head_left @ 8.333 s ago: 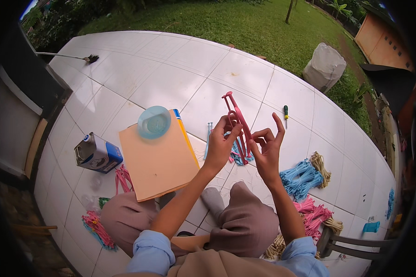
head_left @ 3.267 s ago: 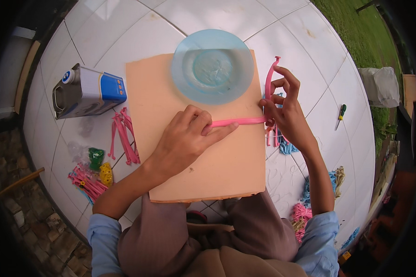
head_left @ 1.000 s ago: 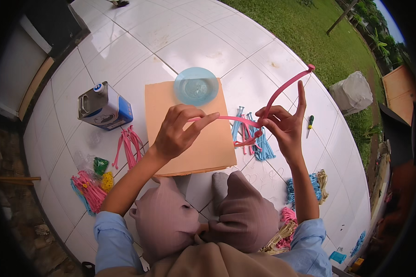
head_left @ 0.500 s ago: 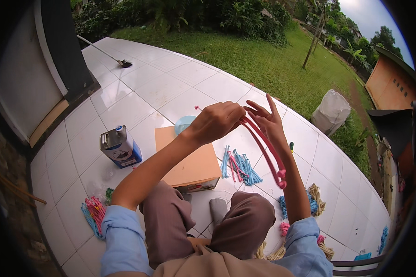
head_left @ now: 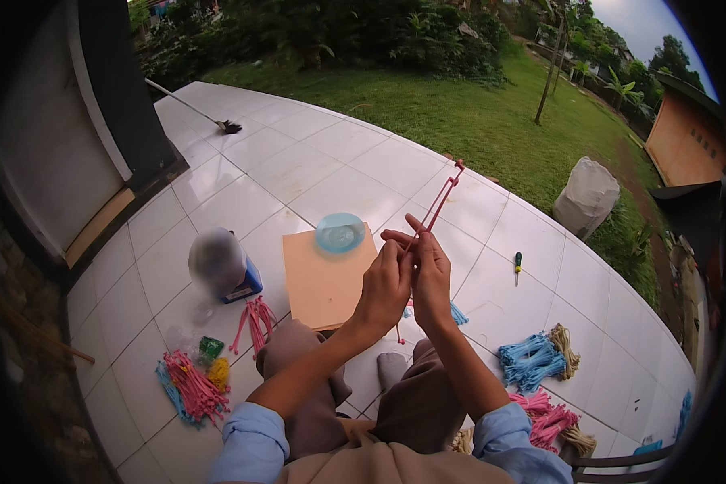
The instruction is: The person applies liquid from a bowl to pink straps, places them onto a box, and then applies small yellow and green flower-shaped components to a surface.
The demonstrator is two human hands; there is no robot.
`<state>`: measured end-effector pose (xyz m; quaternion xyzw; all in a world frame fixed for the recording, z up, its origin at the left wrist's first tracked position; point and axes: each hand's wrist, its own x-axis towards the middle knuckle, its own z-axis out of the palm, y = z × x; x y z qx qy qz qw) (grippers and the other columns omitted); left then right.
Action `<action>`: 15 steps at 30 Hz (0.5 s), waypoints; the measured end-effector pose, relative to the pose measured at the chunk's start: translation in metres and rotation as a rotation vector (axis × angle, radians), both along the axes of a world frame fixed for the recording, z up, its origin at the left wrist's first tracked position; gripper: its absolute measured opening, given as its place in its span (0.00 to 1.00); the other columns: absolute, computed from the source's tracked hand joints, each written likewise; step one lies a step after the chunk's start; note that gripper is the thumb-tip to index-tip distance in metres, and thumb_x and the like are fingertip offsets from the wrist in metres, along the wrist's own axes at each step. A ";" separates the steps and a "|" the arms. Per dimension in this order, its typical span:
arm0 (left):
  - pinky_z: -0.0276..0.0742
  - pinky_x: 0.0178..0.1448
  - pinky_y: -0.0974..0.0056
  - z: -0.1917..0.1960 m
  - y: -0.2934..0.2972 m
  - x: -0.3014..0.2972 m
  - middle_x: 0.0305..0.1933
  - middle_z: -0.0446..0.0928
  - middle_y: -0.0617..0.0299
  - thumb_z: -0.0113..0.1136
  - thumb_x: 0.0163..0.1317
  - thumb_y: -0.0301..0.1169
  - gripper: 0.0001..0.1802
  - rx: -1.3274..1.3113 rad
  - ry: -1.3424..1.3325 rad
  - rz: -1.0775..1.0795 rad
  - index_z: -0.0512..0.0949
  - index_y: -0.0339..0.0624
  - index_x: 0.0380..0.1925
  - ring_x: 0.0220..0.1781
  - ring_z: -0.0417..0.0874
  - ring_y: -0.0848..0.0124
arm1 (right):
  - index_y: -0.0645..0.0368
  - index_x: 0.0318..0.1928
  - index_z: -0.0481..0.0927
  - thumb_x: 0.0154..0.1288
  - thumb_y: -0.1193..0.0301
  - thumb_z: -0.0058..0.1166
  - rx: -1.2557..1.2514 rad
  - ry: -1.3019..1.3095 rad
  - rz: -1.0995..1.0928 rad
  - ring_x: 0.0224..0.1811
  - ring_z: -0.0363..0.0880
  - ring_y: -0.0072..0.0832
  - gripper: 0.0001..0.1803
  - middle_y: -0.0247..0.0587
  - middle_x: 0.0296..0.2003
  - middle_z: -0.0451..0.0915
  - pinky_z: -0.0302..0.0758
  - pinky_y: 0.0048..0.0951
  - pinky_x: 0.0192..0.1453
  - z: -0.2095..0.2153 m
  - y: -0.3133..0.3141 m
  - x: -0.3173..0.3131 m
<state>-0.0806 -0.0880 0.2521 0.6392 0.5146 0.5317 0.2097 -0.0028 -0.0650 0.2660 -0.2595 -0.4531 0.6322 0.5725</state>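
Observation:
My left hand (head_left: 381,290) is closed, pinching a pair of pink cords (head_left: 439,202) with knobbed ends. Right against it, my right hand (head_left: 433,282) also grips the cords, one or two of its fingers stretched out across them. The cords slant up and to the right from my fingers, their knobs at the top. Below my hands a thin pink end hangs down. Beneath and left of them lies a flat brown cardboard box (head_left: 319,290) with a translucent blue dish (head_left: 340,234) on its far edge. My hands partly cover some light blue cords (head_left: 458,313) on the tiles.
A blue can (head_left: 238,278) stands left of the box, with pink cords (head_left: 255,323) nearby. Pink and blue bundles (head_left: 192,387) lie at the lower left. On the right are a screwdriver (head_left: 518,264), blue bundles (head_left: 531,361) and pink bundles (head_left: 548,418). A white sack (head_left: 586,195) stands on the grass.
Both hands have come lower and closer together. The cords, which drooped to the right over my right forearm, now point up and away. The view has shifted, uncovering the dish and screwdriver.

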 end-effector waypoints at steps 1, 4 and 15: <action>0.69 0.37 0.52 -0.010 0.005 -0.003 0.35 0.70 0.45 0.43 0.68 0.33 0.13 0.094 0.050 0.087 0.65 0.31 0.42 0.35 0.74 0.48 | 0.65 0.62 0.61 0.74 0.64 0.32 0.022 -0.032 -0.015 0.47 0.76 0.25 0.23 0.46 0.45 0.79 0.72 0.25 0.54 -0.001 -0.002 -0.006; 0.68 0.36 0.52 -0.019 0.009 0.003 0.35 0.68 0.44 0.41 0.69 0.36 0.16 0.199 0.068 0.203 0.68 0.30 0.39 0.34 0.73 0.49 | 0.64 0.61 0.63 0.74 0.65 0.30 0.105 -0.138 -0.099 0.46 0.77 0.25 0.22 0.47 0.44 0.79 0.73 0.24 0.52 -0.008 -0.003 -0.009; 0.62 0.56 0.60 0.067 -0.006 -0.081 0.50 0.65 0.57 0.47 0.64 0.29 0.13 0.500 0.077 0.227 0.69 0.42 0.49 0.54 0.64 0.64 | 0.62 0.56 0.69 0.74 0.64 0.35 0.141 -0.367 0.194 0.14 0.50 0.10 0.19 0.22 0.16 0.56 0.48 0.16 0.17 0.011 0.026 0.047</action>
